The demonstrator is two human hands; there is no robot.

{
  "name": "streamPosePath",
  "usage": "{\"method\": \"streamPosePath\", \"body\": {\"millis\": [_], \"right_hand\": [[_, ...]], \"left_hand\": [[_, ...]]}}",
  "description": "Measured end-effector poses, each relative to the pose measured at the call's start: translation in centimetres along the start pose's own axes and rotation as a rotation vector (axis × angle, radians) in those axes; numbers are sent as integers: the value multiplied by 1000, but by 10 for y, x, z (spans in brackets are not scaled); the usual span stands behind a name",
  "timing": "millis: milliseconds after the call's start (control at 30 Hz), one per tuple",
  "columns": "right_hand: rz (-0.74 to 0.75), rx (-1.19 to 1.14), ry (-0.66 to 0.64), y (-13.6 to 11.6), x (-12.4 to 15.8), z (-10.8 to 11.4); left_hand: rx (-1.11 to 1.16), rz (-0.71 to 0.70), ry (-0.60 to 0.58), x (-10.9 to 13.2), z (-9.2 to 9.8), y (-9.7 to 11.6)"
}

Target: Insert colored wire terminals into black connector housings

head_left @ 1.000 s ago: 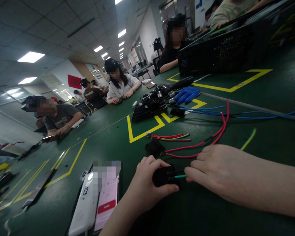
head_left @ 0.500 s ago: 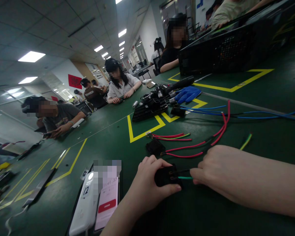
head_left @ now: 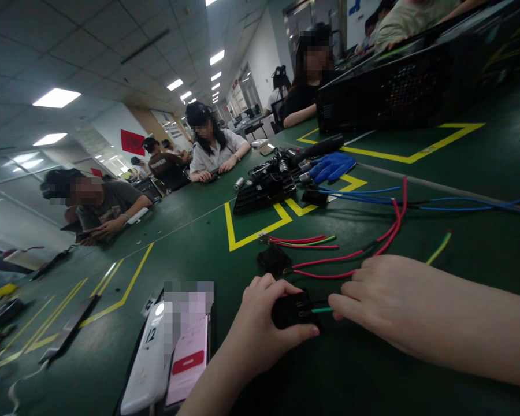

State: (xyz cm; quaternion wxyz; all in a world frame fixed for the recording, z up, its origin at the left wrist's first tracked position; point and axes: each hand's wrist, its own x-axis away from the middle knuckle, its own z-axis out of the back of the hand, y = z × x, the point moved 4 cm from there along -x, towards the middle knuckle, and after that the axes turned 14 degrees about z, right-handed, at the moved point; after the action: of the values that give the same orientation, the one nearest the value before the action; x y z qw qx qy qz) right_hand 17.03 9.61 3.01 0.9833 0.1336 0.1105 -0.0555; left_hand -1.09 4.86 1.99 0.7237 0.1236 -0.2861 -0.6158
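Observation:
My left hand point(head_left: 271, 318) grips a small black block point(head_left: 291, 311) with metal contacts on its face, thumb below and fingers above. From the block's right side run a green wire point(head_left: 321, 310) and a dark wire point(head_left: 318, 301). Close to the block, my right hand point(head_left: 368, 300) pinches these wires; its fingertips hide where they go. Just beyond lies another black block point(head_left: 275, 260) with two red wires point(head_left: 325, 275) coming out of it. Behind that is a short bundle of red and yellow-green wires point(head_left: 303, 240).
At left stand a white power bank point(head_left: 145, 358) and a phone point(head_left: 188, 352). Farther back are blue wires point(head_left: 364, 195), a blue glove point(head_left: 331, 166) and a pile of black parts point(head_left: 264, 193). A large black case point(head_left: 385, 98) sits at upper right. Other people sit around the table.
My right hand has slid a little left along the wires, nearer the black block, so less green wire shows. My left hand keeps its hold.

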Motion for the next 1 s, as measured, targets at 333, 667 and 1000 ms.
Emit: {"method": "streamPosePath", "body": {"millis": [333, 667, 1000], "right_hand": [[48, -108, -143, -1, -1, -12], [77, -46, 226, 1, 0, 10], [28, -211, -187, 6, -2, -9]], "left_hand": [[-9, 10, -5, -1, 1, 2], [-24, 8, 18, 1, 1, 2], [-27, 21, -7, 0, 2, 1]]}}
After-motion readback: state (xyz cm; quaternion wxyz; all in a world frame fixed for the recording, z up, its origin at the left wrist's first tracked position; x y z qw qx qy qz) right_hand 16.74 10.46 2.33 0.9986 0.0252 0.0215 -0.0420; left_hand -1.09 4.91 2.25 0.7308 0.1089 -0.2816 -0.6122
